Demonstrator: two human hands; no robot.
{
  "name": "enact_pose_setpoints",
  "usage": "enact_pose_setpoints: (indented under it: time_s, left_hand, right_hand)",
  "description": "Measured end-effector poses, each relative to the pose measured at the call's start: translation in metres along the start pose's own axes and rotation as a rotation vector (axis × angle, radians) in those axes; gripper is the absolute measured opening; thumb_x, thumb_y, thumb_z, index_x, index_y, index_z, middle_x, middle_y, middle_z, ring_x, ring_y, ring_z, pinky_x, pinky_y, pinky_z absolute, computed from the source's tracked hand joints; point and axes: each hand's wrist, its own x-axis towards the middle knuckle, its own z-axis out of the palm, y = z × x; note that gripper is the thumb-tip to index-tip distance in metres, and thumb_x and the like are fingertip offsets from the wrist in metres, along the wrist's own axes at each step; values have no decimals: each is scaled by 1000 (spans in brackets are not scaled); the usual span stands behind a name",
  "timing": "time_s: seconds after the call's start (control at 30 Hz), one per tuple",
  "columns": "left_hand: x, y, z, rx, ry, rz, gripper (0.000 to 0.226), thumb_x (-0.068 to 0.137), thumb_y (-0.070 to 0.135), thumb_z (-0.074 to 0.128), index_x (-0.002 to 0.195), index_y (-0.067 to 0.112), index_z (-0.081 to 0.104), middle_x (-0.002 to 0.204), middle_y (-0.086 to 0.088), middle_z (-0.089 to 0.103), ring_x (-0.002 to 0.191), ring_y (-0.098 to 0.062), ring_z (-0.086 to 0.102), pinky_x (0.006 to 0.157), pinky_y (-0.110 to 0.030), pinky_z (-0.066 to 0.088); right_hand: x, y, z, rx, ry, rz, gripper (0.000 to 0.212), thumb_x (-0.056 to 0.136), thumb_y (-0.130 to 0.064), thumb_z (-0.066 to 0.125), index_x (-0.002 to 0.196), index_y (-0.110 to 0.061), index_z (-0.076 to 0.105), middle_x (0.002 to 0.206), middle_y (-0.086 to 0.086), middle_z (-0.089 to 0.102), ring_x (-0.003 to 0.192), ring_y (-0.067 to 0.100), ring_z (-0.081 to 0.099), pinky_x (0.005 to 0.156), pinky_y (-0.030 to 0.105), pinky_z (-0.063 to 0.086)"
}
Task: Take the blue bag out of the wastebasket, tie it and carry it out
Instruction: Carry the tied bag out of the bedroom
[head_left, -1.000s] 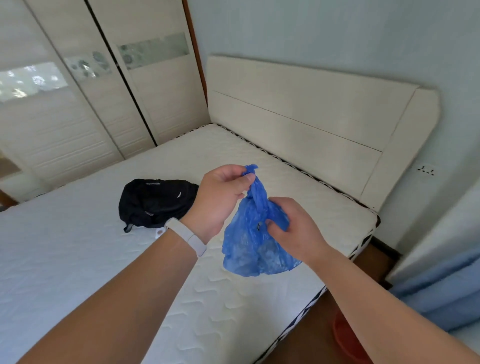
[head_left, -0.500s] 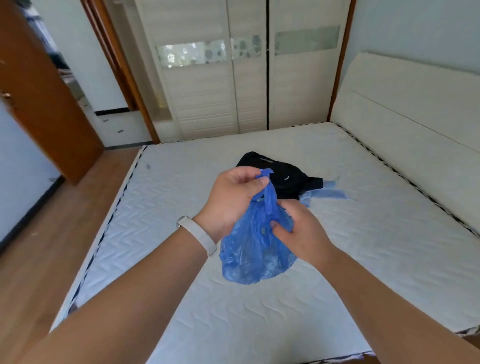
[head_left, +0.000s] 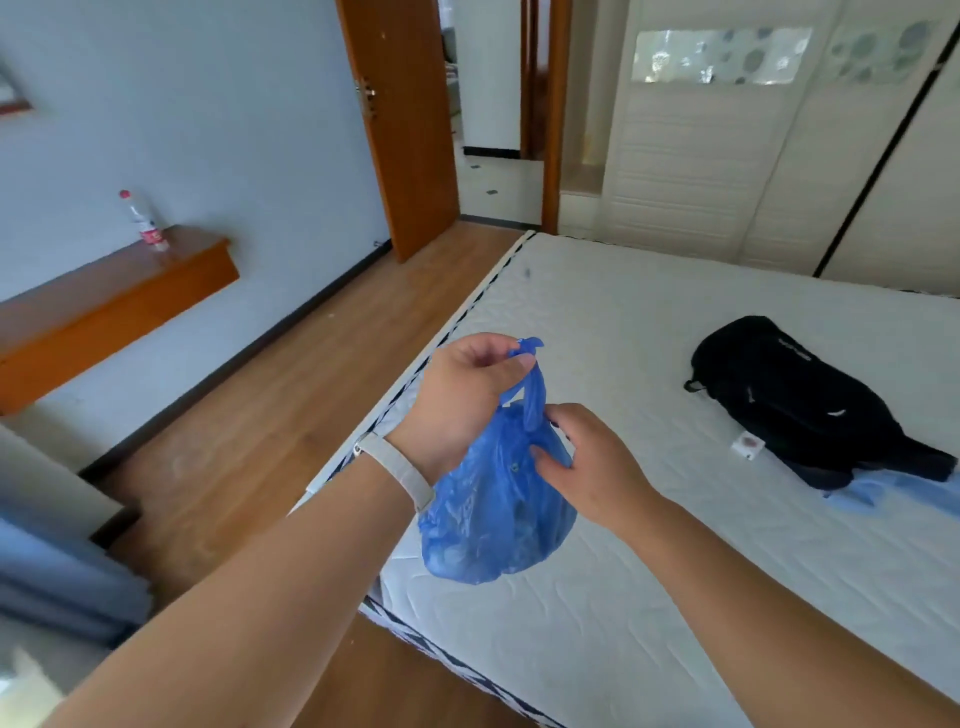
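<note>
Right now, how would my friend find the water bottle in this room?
Look at the pale blue wall left of the open door. A wooden shelf hangs there, and the bottle stands alone on it, upright, clear with a red cap and red label.

The bed (head_left: 649, 322) is filling the right side of the view, its bare white quilted mattress showing a wavy stitched pattern and a dark patterned band running along the edge. A black backpack (head_left: 800, 405) is lying on it toward the far right, with a small white tag (head_left: 746, 445) just beside it and a pale blue cloth (head_left: 893, 491) peeking out from under its near end. Over on the left, a wooden shelf (head_left: 104, 306) is sticking out from the wall, and a clear bottle (head_left: 143, 221) with a red cap is standing upright on it. The wooden floor (head_left: 270, 415) is stretching between shelf and bed.
</note>
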Motion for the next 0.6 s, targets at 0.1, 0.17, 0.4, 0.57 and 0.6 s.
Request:
enact_pose_setpoints:
  time_s: [0.1, 0.17, 0.4, 0.57, 0.6]
  left_hand:
    - [10, -4, -25, 21, 107, -18, 10, 83, 15, 70, 85, 6, 71, 81, -11, 65, 72, -22, 59, 70, -38, 50]
    - [17, -3, -35, 20, 163, -37, 9, 82, 15, 71, 85, 6, 71, 80, -11, 66, 72, -21, 60, 70, -37, 52]
    - [36, 4, -90, -9, 455, -46, 12, 81, 11, 71, 90, 3, 70, 78, -7, 67, 66, -15, 61, 64, -28, 50]
    - [33, 6, -122, -5, 573, -27, 12, 82, 8, 70, 91, 0, 69, 78, -9, 67, 65, -15, 63, 63, -25, 51]
    - [31, 5, -133, -1, 614, -21, 11, 82, 8, 70, 90, 0, 69, 76, -8, 67, 64, -13, 63, 62, -23, 50]
  right_hand:
    - [29, -5, 20, 37, -89, -56, 31, 85, -33, 59, 116, -35, 54, 110, -15, 59, 103, 2, 54, 88, 24, 45]
    - [46, -8, 29, 63, -128, -87, 30, 85, -35, 59, 114, -36, 54, 109, -16, 59, 102, 2, 55, 88, 25, 46]
    - [123, -35, 71, 157, -312, -261, 25, 84, -32, 60, 108, -36, 54, 105, -15, 59, 97, 2, 56, 84, 25, 47]
    - [153, -52, 104, 181, -404, -341, 24, 84, -30, 59, 108, -31, 54, 103, -10, 59, 97, 8, 57, 85, 34, 50]
    - [161, -58, 114, 178, -435, -370, 26, 84, -31, 59, 109, -32, 54, 103, -10, 59, 98, 9, 57, 86, 35, 50]
